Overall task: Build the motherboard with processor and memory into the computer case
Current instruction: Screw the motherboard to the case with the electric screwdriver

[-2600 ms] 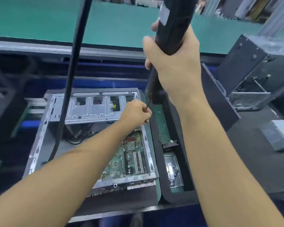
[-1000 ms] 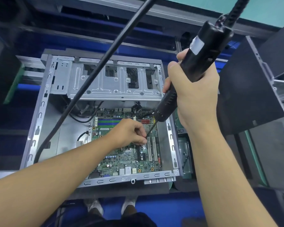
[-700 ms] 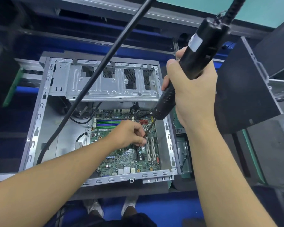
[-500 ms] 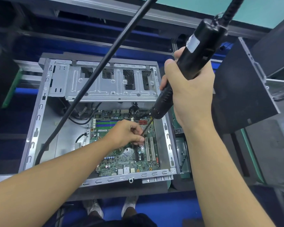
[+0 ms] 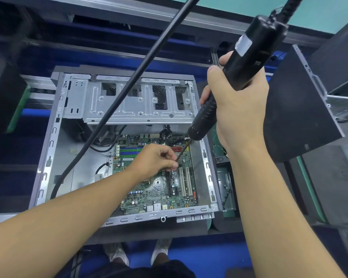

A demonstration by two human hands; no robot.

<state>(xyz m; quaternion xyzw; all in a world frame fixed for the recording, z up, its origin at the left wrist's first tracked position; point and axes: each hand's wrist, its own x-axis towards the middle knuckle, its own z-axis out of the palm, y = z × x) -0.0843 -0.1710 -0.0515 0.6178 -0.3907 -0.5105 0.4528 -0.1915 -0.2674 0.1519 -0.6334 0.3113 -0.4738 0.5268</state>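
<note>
Both hands are busy fastening the board down, by my reading. The right hand wraps fully round the black cylindrical electric screwdriver, which tilts toward the green printed motherboard. The board lies flat inside the open grey sheet-metal computer case, its blue memory slots and white expansion slots exposed. The left hand, fingers curled, pinches the tip of the slim metal bit just over the board; any screw there is hidden. Next, the bit wants seating square, then steady downward pressure.
</note>
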